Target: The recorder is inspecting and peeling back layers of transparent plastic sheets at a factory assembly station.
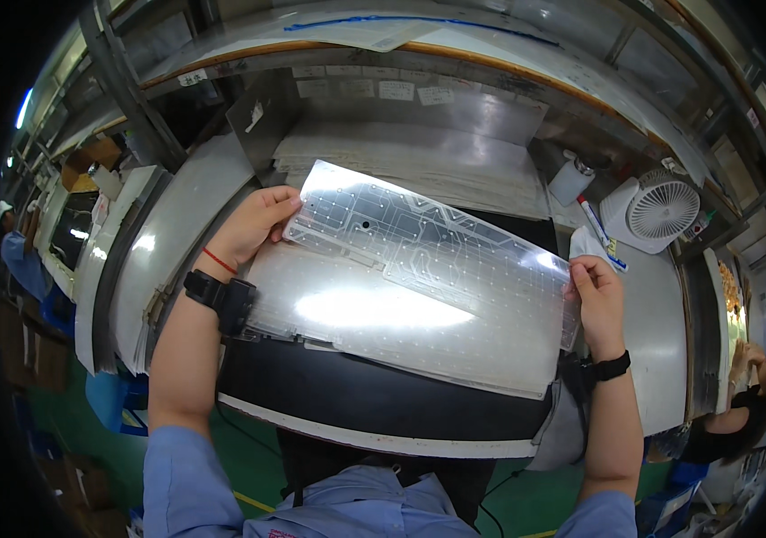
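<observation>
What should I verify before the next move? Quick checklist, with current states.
1. Left hand grips the sheet: ok, at its left end.
2. Right hand grips it too: ok, at its right end.
3. Sheet fully clear of the front stack: cannot tell, they overlap in this view.
4. Front stack squared up: not ok, its front edge looks uneven.
5. Fan apart from the right hand: ok, it stands farther back and to the right.
6. Sheet free of fine scratches: cannot tell, glare and too small to see.
</observation>
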The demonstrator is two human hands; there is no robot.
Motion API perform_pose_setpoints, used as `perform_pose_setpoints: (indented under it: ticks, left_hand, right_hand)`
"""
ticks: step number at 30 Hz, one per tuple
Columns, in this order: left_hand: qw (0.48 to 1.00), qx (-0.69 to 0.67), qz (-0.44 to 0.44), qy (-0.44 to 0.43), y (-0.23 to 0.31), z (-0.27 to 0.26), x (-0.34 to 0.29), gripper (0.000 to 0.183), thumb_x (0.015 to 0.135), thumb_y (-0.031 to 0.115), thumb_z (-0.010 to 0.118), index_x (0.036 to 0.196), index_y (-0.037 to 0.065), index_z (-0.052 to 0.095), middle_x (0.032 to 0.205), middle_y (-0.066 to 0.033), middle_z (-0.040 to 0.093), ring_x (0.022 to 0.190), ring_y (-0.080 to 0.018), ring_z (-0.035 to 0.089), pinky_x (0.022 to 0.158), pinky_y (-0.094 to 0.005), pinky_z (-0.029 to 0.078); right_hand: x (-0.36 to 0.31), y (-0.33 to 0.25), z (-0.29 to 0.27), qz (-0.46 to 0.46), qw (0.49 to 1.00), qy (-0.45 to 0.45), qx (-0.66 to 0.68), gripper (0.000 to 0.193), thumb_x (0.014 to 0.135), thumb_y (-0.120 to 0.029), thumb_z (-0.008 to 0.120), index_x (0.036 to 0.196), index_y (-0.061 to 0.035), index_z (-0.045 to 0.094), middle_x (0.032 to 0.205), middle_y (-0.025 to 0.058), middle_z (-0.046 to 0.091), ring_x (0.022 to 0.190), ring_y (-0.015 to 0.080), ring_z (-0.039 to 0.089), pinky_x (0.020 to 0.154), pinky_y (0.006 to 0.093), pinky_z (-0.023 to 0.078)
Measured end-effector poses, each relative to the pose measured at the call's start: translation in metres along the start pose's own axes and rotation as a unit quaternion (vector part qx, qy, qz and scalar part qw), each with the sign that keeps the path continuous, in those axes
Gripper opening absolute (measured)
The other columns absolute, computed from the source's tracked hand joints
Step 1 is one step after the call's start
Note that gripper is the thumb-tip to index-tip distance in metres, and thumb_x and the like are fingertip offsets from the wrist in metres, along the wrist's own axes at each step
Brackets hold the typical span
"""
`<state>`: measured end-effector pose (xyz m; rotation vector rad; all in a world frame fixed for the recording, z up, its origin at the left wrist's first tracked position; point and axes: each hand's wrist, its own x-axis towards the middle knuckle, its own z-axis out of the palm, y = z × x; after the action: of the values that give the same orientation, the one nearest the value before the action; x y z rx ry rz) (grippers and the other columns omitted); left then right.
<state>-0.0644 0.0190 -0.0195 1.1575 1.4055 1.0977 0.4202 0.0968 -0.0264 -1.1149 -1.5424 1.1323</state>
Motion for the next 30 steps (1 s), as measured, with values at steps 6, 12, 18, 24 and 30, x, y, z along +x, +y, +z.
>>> perform_pose_setpoints:
  ticks: [6,12,18,24,30]
  left_hand:
    - [1.0,-0.007,0.008,-0.012,-0.001,-0.001,0.001,0.017,0.098,0.022,0.053,0.098,0.007,0.063,0.073,0.0058,0.058,0.054,0.0,0.043,0.049,-0.0137,0.035]
    - [0.999,-0.04,0.013,0.008,-0.001,0.001,0.003,0.021,0.099,0.024,0.051,0.103,0.005,0.06,0.074,0.005,0.057,0.056,0.0001,0.046,0.048,-0.0134,0.036]
    - [0.994,-0.084,0.018,0.07,-0.013,-0.008,0.011,0.02,0.1,0.024,0.05,0.108,0.007,0.056,0.082,0.0029,0.059,0.059,-0.0009,0.044,0.049,-0.0133,0.034]
    - [0.987,-0.129,0.049,0.085,-0.019,-0.017,0.014,0.022,0.1,0.023,0.049,0.112,0.006,0.056,0.088,0.0017,0.06,0.063,-0.0018,0.048,0.056,-0.0138,0.039]
    - [0.958,-0.219,0.069,0.173,-0.014,-0.008,0.015,0.035,0.099,0.024,0.051,0.127,0.001,0.05,0.105,-0.0064,0.063,0.087,-0.0099,0.061,0.077,-0.0193,0.051]
  right_hand:
    - [-0.001,0.0,0.001,0.005,1.0,0.009,0.006,0.013,0.095,-0.01,0.056,0.101,-0.0008,0.063,0.082,-0.0001,0.06,0.067,0.0062,0.054,0.059,0.0197,0.044]
    - [0.001,0.004,-0.001,-0.013,0.999,0.013,0.047,0.021,0.096,-0.01,0.054,0.115,-0.0009,0.057,0.084,-0.0002,0.06,0.068,0.0059,0.055,0.057,0.0192,0.042]
    - [0.004,0.006,-0.004,-0.003,0.998,0.009,0.061,0.027,0.098,-0.011,0.051,0.123,-0.001,0.052,0.085,0.0024,0.061,0.067,0.0072,0.057,0.057,0.019,0.043]
    - [0.001,-0.001,-0.002,0.014,0.998,0.014,0.065,0.028,0.097,-0.012,0.051,0.124,-0.0011,0.052,0.086,0.0039,0.062,0.067,0.008,0.057,0.058,0.0194,0.045]
    - [0.001,0.001,0.0,0.059,0.998,0.009,-0.018,0.03,0.096,-0.017,0.055,0.122,-0.0017,0.053,0.084,0.0035,0.062,0.065,0.0066,0.055,0.057,0.0198,0.044]
